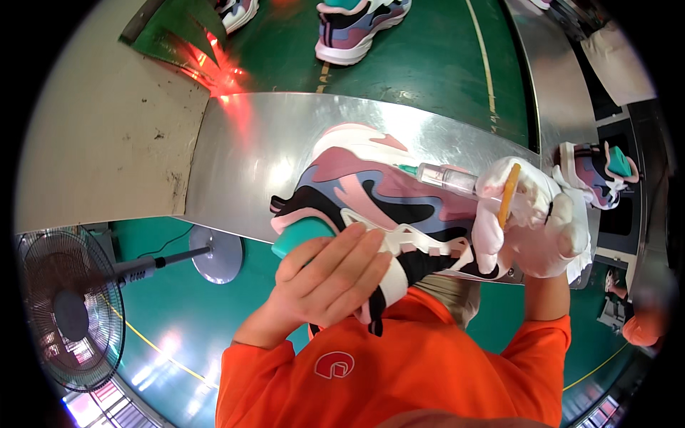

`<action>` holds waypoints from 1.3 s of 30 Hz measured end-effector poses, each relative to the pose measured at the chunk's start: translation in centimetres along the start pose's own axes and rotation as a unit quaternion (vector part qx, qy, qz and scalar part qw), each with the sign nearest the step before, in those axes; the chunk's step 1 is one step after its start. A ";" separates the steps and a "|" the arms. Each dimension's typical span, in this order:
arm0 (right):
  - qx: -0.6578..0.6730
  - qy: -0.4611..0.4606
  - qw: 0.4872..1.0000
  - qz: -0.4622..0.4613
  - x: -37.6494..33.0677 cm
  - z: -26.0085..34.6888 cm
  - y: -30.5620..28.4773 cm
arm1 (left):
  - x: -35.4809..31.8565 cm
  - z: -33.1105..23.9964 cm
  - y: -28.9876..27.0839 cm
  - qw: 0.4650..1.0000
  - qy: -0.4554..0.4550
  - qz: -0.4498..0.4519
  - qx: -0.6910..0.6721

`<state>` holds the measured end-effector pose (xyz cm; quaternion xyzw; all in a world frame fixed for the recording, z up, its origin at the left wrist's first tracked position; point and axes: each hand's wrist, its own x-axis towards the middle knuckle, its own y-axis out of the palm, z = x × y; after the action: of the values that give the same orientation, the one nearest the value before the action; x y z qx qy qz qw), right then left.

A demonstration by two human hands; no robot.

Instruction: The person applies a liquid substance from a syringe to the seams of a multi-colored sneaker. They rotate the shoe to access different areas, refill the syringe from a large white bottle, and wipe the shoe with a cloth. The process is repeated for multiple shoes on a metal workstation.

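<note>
A sneaker (371, 200) in pink, blue-grey, black and white lies on its side on the metal table, its sole edge facing away from me. A teal insert (303, 235) fills its collar. My bare left hand (332, 274) lies over the tongue and lace area, fingers together, holding the shoe. My right hand (535, 214), in a white glove, grips a clear syringe (448, 178) beside the toe half. The syringe's green tip (407, 170) points left, at or just above the sole edge. An orange-yellow stick (509, 194) also sticks up between the gloved fingers.
Beyond the metal tabletop (250, 164) runs a green conveyor belt (435, 78) carrying another sneaker (360, 28). A further sneaker (596, 171) stands at right. A beige machine panel (107, 135) borders the left, with a standing fan (71, 314) below it.
</note>
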<state>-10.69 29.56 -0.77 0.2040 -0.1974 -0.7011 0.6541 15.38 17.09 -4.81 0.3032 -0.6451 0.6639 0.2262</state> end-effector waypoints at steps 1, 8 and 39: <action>-0.017 0.013 1.000 0.002 0.5 0.1 0.1 | 0.1 -0.1 -0.1 1.000 -0.005 0.007 -0.005; -0.094 0.056 0.994 -0.001 2.6 0.2 0.8 | 0.1 0.2 -0.4 0.999 -0.010 0.031 0.009; -0.281 0.076 0.954 -0.075 -0.5 3.6 -0.2 | 0.5 0.2 0.3 1.000 -0.010 0.014 -0.003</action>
<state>-12.84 30.07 2.17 0.0793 0.0738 -0.7578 0.6434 14.84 16.86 -4.69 0.3000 -0.6534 0.6621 0.2115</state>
